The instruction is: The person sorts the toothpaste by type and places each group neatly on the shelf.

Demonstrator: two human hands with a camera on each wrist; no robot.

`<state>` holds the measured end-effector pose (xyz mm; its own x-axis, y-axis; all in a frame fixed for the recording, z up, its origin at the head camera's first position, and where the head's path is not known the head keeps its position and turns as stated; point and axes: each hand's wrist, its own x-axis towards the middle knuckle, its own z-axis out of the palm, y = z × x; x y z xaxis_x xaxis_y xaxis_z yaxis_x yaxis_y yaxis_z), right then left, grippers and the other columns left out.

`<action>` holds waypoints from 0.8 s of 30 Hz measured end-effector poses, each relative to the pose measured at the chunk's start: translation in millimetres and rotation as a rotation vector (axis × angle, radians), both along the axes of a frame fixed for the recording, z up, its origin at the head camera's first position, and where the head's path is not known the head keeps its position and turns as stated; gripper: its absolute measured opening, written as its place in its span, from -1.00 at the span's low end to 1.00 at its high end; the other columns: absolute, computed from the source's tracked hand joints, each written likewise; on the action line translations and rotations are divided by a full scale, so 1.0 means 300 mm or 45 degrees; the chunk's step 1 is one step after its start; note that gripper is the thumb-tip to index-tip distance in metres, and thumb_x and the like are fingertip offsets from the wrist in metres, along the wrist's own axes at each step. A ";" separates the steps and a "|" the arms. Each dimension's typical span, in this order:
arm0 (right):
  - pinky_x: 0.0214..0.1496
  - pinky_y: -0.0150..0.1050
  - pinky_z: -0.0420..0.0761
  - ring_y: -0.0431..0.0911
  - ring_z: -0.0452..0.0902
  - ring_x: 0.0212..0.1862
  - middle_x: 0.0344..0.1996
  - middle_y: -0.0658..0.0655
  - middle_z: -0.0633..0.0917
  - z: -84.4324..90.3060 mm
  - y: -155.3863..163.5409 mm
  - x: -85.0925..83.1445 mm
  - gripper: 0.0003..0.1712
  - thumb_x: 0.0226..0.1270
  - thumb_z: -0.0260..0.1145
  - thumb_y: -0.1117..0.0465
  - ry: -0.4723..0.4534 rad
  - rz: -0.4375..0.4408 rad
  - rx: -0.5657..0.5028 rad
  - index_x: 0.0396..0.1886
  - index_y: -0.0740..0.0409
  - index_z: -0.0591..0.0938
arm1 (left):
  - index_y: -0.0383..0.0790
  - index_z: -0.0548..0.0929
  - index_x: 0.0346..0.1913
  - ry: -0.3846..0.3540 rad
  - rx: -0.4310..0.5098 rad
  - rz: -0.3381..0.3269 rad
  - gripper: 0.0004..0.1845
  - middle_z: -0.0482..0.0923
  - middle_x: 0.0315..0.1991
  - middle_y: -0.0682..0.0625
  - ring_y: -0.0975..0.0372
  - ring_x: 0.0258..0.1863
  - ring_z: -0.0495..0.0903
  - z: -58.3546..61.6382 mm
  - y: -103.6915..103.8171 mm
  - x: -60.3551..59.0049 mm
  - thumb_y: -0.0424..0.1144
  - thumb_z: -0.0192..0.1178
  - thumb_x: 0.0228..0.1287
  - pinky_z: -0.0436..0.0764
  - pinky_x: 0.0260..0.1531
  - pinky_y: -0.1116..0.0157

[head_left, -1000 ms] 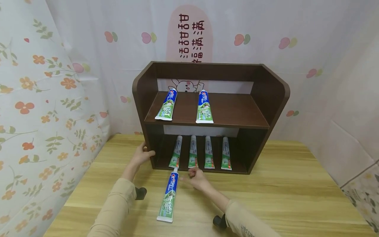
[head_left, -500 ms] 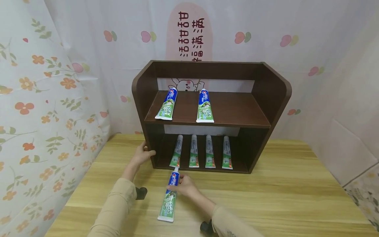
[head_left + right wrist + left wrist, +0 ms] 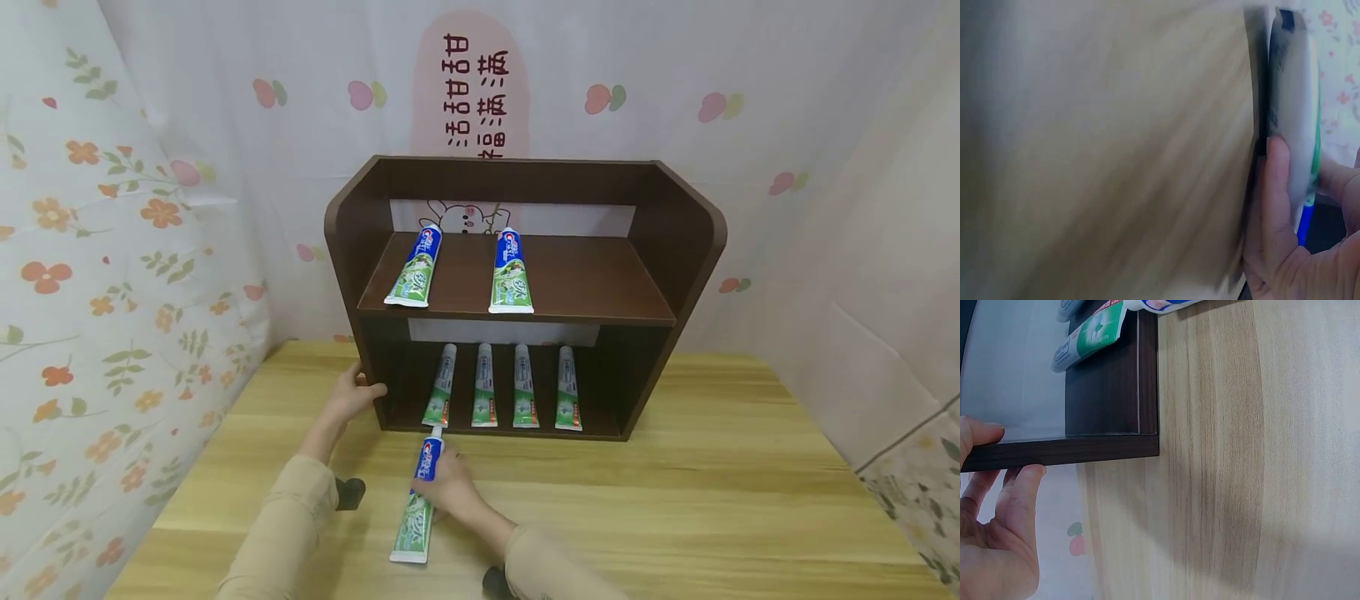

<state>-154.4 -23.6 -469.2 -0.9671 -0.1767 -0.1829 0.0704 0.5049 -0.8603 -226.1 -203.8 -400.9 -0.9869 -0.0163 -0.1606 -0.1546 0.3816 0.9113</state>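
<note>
My right hand [image 3: 450, 487] grips a blue-and-green toothpaste tube [image 3: 412, 529] in front of the shelf, thumb across its upper half. The tube's cap points at the lower shelf's front edge. In the right wrist view, fingers [image 3: 1277, 181] lie along the pale side of the tube [image 3: 1294, 94]. My left hand [image 3: 350, 397] holds the left side panel of the dark brown two-tier shelf [image 3: 577, 275]. Seen from the left wrist, the thumb [image 3: 985, 432] is inside the panel [image 3: 1072, 450] and the other fingers are outside.
Two matching tubes, one on the left [image 3: 414, 271] and one nearer the middle [image 3: 512, 275], lie on the upper tier. Several grey-green toothpaste tubes [image 3: 484, 387] line the lower tier. The shelf stands on a wooden table [image 3: 712, 500] before a patterned curtain [image 3: 150, 250].
My right hand has come left and down from the lower shelf's front edge and taken hold of the blue-and-green toothpaste tube. My left hand keeps its hold on the side panel.
</note>
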 end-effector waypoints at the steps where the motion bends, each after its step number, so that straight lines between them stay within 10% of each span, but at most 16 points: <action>1: -0.73 -0.29 0.55 -0.04 0.52 -0.54 -0.41 0.29 0.46 0.001 -0.004 0.002 -0.23 -0.03 0.40 0.31 -0.026 -0.010 -0.023 0.09 0.55 0.19 | -0.32 -0.02 0.40 0.000 0.000 -0.003 -0.29 0.28 0.13 -0.37 -0.08 0.06 0.41 0.002 0.002 0.000 -0.33 0.02 0.23 0.47 0.10 0.03; 24: -0.64 -0.16 0.62 0.03 0.61 -0.53 -0.42 0.26 0.59 0.085 0.132 0.010 -0.28 0.05 0.33 0.36 -0.250 0.191 -0.249 0.15 0.48 0.18 | -0.37 0.06 0.35 0.019 0.023 -0.017 -0.35 0.27 0.12 -0.36 -0.07 0.06 0.41 0.003 0.008 0.008 -0.34 0.01 0.23 0.48 0.08 0.02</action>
